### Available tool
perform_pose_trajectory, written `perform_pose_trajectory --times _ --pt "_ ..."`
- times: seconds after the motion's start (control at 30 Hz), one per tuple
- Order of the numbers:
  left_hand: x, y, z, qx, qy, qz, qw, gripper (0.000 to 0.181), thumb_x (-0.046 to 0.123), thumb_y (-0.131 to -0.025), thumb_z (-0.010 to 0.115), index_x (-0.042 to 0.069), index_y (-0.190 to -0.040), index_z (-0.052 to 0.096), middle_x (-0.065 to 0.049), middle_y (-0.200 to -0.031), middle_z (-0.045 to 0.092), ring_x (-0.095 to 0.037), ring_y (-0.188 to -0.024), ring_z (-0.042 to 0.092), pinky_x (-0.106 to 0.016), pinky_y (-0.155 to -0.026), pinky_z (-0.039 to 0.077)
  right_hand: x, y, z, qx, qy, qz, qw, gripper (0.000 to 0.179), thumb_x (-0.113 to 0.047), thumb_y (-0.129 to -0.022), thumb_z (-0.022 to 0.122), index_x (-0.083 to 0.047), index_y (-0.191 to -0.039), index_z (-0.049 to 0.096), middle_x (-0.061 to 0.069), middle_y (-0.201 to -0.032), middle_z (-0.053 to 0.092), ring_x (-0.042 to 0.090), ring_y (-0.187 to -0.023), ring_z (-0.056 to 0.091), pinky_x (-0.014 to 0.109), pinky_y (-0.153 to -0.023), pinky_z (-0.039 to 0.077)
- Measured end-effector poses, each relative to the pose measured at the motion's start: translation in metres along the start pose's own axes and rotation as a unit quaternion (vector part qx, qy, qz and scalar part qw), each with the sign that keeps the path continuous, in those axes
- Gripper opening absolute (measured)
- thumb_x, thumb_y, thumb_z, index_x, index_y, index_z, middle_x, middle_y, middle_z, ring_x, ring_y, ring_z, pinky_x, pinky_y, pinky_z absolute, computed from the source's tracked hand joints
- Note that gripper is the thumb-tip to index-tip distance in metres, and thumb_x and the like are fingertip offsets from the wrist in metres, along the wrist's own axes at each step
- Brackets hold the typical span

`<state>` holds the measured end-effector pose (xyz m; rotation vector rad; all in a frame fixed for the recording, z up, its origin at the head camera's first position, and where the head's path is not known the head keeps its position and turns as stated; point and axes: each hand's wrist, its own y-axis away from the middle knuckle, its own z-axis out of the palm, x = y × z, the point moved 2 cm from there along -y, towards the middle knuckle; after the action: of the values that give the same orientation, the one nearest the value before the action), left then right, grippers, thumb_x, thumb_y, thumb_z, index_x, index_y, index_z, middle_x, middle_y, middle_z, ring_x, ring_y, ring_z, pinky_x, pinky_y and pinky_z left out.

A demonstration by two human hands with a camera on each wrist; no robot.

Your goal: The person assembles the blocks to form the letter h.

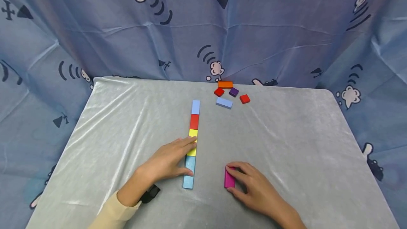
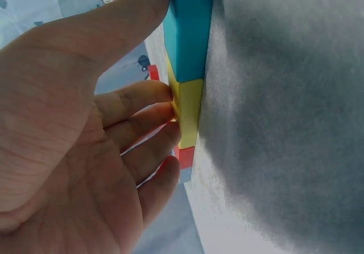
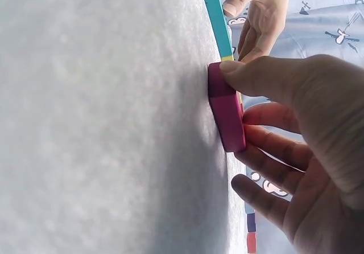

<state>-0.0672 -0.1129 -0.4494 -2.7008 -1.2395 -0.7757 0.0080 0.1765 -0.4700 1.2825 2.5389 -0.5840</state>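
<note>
A straight row of flat blocks runs away from me, left of the table's middle. From the near end it goes light-teal block (image 1: 188, 182), yellow block (image 1: 193, 133), red block (image 1: 194, 121) and pale-blue block (image 1: 195, 107). My left hand (image 1: 168, 158) rests against this row: its thumb touches the teal part, while its fairly straight fingers lie on the yellow part. To the right of the row, my right hand (image 1: 257, 188) pinches a magenta block (image 1: 230, 180) by its ends between thumb and fingers. In the right wrist view the magenta block (image 3: 229, 120) is low at the tabletop.
At the far edge lie an orange block (image 1: 225, 84), a purple block (image 1: 233, 92), a periwinkle block (image 1: 224, 103) and two red blocks, one left (image 1: 219, 92) and one right (image 1: 245, 99). A grey cloth (image 1: 302, 144) covers the table. Blue patterned curtains (image 1: 270, 38) hang behind.
</note>
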Motion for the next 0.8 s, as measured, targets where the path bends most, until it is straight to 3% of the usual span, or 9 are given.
perform_pose_trajectory --times 0.2,0.47,0.8 --pt "0.0003 0.0002 0.0004 -0.001 0.003 -0.001 1.0 0.092 0.043 -0.083 0.09 0.001 -0.156 0.05 -0.011 -0.169 0.043 -0.027 -0.158 0.041 -0.043 -0.132 0.033 -0.0004 0.003 -0.0002 -0.005 -0.004 0.009 0.9999 0.058 -0.025 -0.076 0.095 -0.01 -0.129 0.077 -0.005 -0.132 0.069 0.014 -0.12 0.067 0.037 -0.096 0.06" --pt "-0.0006 0.0011 0.0007 -0.002 0.005 -0.003 1.0 0.091 0.041 -0.084 0.09 0.001 -0.156 0.05 -0.012 -0.169 0.043 -0.027 -0.158 0.041 -0.044 -0.132 0.034 -0.0005 0.0059 -0.0002 0.01 -0.013 0.004 0.9999 0.058 -0.024 -0.075 0.096 -0.008 -0.128 0.077 -0.004 -0.131 0.069 0.013 -0.118 0.067 0.009 -0.104 0.044" --pt "-0.0008 -0.0003 0.0013 -0.001 0.006 0.001 1.0 0.092 0.043 -0.084 0.089 0.001 -0.156 0.05 -0.012 -0.169 0.043 -0.027 -0.158 0.041 -0.043 -0.133 0.033 -0.0014 0.0078 -0.0008 0.007 -0.012 0.006 0.9999 0.059 -0.024 -0.075 0.096 -0.009 -0.128 0.077 -0.004 -0.132 0.069 0.012 -0.118 0.067 0.008 -0.105 0.044"
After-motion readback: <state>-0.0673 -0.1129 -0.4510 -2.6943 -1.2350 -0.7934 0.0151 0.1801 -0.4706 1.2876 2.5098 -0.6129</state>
